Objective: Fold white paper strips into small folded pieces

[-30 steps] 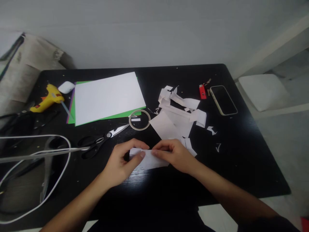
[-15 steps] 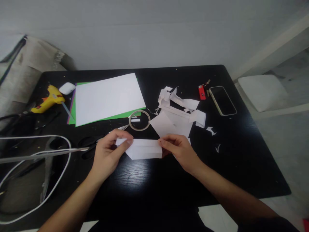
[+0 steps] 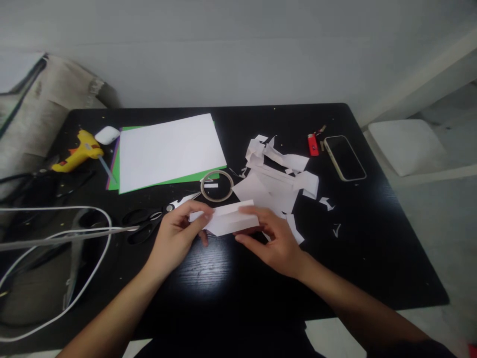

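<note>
A folded strip of white paper (image 3: 231,219) is held up just above the black table, with crease lines along its length. My left hand (image 3: 181,231) pinches its left end between thumb and fingers. At the right end, my right hand (image 3: 276,238) has its fingers on the paper's upper edge, while the thumb sits lower and apart from it. Scissors (image 3: 152,219) with black handles lie beside my left hand. Just beyond the paper is a roll of tape (image 3: 216,186). White paper scraps (image 3: 276,184) are heaped behind my right hand.
White sheets (image 3: 171,151) lie over green ones at the back left, near a yellow glue gun (image 3: 80,151) and a white case (image 3: 107,134). A red lighter (image 3: 312,144) and a phone (image 3: 345,157) are at the back right. A white cable (image 3: 106,258) loops at the left.
The folded paper has risen away from me and tilted, its right end higher. My right thumb has come off the paper's face and dropped below it. My left hand keeps its pinch.
</note>
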`<state>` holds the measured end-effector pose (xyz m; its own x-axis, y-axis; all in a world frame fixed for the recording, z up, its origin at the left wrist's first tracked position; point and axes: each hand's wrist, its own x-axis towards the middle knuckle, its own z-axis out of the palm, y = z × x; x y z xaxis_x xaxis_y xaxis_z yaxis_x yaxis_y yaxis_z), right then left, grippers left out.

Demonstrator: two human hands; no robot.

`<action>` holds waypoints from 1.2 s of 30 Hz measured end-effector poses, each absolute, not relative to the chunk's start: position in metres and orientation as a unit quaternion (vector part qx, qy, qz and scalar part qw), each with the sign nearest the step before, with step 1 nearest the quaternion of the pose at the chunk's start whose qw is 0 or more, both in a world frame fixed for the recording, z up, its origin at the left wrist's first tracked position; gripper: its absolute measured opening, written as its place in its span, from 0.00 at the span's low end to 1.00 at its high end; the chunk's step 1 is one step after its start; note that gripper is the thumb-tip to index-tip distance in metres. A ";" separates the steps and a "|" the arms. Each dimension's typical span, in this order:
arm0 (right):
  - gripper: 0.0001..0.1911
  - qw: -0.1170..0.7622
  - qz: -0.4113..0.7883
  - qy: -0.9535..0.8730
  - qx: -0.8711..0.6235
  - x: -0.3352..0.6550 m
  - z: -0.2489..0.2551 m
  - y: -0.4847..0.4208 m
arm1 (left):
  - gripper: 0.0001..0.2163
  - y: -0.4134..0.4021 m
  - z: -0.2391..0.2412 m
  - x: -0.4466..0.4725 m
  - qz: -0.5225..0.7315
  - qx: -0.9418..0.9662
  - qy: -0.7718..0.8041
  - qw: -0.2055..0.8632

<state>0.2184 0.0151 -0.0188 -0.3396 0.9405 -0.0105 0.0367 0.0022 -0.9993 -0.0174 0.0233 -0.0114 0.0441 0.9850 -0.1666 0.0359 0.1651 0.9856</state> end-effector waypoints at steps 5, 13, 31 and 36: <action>0.11 0.365 0.518 -0.650 -0.420 0.220 -0.020 0.018 | 0.04 0.020 -0.011 -0.020 0.397 0.491 0.498 0.595; 0.12 0.378 0.527 -0.628 -0.430 0.223 -0.017 0.022 | 0.12 0.018 -0.009 -0.015 0.407 0.510 0.433 0.622; 0.08 0.380 0.530 -0.613 -0.446 0.222 -0.015 0.022 | 0.03 0.020 -0.005 -0.014 0.407 0.611 0.489 0.472; 0.05 0.399 0.529 -0.589 -0.462 0.221 -0.013 0.024 | 0.03 0.020 -0.004 -0.015 0.407 0.641 0.499 0.418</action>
